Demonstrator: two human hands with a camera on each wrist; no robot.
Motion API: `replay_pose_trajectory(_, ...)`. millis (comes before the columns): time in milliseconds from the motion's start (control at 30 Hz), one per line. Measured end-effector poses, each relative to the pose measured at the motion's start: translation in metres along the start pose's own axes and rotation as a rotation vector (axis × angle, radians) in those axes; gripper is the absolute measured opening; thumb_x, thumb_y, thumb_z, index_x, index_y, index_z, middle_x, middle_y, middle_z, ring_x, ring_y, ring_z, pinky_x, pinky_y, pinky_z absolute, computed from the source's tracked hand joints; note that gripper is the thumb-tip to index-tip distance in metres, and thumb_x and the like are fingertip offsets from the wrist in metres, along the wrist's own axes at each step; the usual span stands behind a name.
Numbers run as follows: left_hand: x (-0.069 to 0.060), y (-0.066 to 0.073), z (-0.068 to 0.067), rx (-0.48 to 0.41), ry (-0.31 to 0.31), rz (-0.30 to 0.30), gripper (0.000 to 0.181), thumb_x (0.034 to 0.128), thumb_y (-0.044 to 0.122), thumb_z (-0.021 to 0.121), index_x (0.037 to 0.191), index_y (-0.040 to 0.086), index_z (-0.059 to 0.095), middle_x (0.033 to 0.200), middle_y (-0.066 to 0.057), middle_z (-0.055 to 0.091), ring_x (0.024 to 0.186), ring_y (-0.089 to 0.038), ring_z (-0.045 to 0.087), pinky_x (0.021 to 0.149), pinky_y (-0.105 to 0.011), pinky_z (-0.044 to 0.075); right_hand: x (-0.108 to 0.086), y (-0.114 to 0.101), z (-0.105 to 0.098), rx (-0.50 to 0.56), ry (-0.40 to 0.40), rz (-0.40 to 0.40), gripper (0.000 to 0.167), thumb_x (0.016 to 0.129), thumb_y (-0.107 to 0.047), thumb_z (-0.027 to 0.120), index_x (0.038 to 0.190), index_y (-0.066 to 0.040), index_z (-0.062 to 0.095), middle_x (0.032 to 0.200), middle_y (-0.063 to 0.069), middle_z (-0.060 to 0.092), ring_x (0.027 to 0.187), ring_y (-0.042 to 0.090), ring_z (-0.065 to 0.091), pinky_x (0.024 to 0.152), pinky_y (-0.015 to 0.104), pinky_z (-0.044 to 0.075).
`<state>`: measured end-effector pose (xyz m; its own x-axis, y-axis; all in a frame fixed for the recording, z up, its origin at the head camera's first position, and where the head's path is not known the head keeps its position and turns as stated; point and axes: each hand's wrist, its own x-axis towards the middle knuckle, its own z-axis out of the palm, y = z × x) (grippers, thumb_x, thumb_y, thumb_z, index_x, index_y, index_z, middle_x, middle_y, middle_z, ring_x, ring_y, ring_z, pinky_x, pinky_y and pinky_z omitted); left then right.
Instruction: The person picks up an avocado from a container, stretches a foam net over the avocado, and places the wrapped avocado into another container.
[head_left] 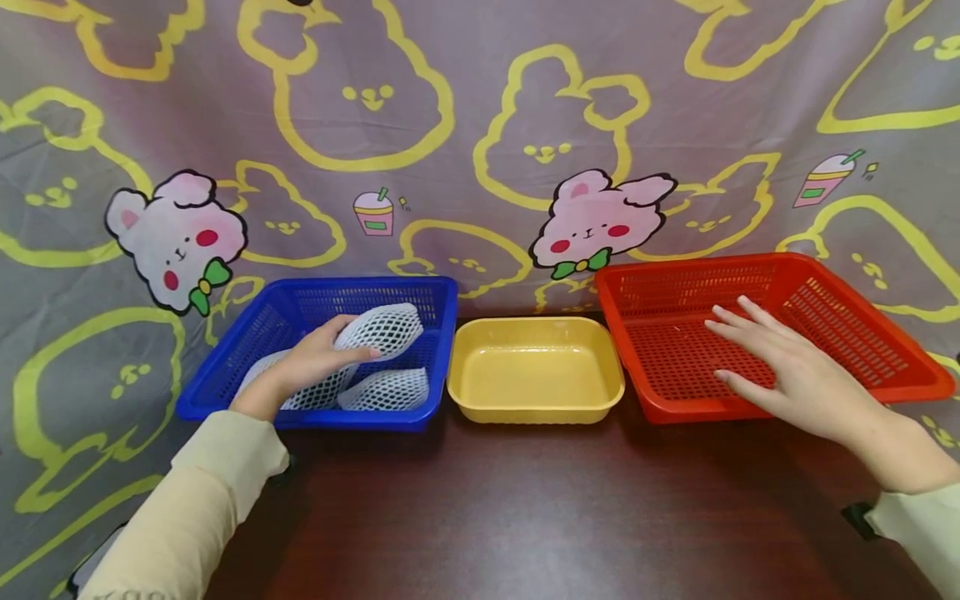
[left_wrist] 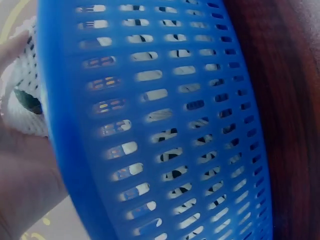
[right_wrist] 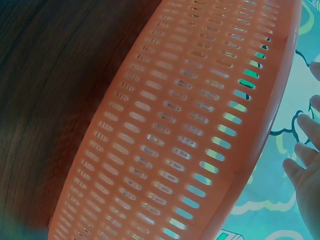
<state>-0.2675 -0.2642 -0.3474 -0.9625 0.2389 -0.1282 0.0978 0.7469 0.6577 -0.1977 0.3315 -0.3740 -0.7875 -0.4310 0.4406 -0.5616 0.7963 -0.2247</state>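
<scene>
My left hand (head_left: 313, 363) reaches into the blue basket (head_left: 352, 419) and grips a white foam fruit net (head_left: 386, 330), raised above the others there. In the left wrist view, a dark green patch (left_wrist: 29, 102) shows at the net's opening; what it belongs to cannot be told. Other foam nets (head_left: 386, 390) lie in the basket, partly hidden by the hand and forearm. Over the red basket (head_left: 705, 408) hovers my right hand (head_left: 798, 371), fingers spread and holding nothing. Its fingers (right_wrist: 309, 129) also appear beyond the basket rim in the right wrist view.
Between the two baskets stands a yellow tray (head_left: 536, 379) with nothing in it. All three rest on a dark wood table (head_left: 510, 508), against a patterned cloth (head_left: 465, 100) hanging behind. The perforated basket walls have raised rims.
</scene>
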Motion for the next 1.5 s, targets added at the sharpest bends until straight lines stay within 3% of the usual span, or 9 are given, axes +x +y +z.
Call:
replay_pose_trajectory(167,0.007,-0.004,0.003,0.033,-0.038,-0.019,0.088,0.0959,0.045,0.067,0.156,-0.005,0.026,0.152,-0.031,0.039,0.137,-0.048,0.040,0.109,-0.064,0.034,-0.001,0.001,0.001,0.003,-0.010,0.015,0.076,0.077,-0.016,0.087,0.146,-0.007,0.056,0.156,0.015,0.045,0.154,0.031,0.020,0.121,0.049,0.020)
replay_pose_trajectory(400,0.017,-0.007,0.006,0.120,-0.086,-0.037,0.088,0.0961,0.045,0.066,0.153,-0.009,0.027,0.153,-0.034,0.035,0.140,-0.052,0.034,0.110,-0.066,0.031,0.001,0.002,0.003,0.021,-0.047,0.023,0.078,0.080,-0.021,0.087,0.149,-0.007,0.052,0.160,0.014,0.040,0.154,0.034,0.018,0.123,0.046,0.015)
replay_pose_trajectory(867,0.036,-0.007,0.010,0.188,-0.103,-0.070,0.085,0.0939,0.044,0.066,0.148,-0.012,0.031,0.144,-0.037,0.044,0.132,-0.052,0.044,0.106,-0.062,0.037,0.000,0.001,0.005,0.046,-0.069,0.045,0.081,0.079,-0.020,0.088,0.151,-0.008,0.050,0.160,0.014,0.039,0.154,0.033,0.018,0.122,0.050,0.016)
replay_pose_trajectory(1167,0.041,-0.006,0.016,0.246,-0.197,-0.111,0.082,0.0966,0.046,0.063,0.146,-0.012,0.031,0.141,-0.037,0.046,0.130,-0.052,0.046,0.106,-0.061,0.038,0.004,-0.001,0.005,0.034,-0.083,0.045,0.081,0.080,-0.021,0.087,0.151,-0.011,0.050,0.160,0.015,0.039,0.154,0.034,0.017,0.121,0.053,0.017)
replay_pose_trajectory(1500,0.040,-0.004,0.016,0.370,-0.138,-0.082,0.088,0.0948,0.046,0.067,0.152,-0.012,0.034,0.148,-0.038,0.042,0.137,-0.055,0.038,0.109,-0.063,0.034,0.010,-0.009,0.010,-0.032,-0.129,0.042,0.083,0.083,-0.032,0.085,0.154,-0.015,0.047,0.163,0.013,0.035,0.153,0.038,0.019,0.121,0.054,0.015)
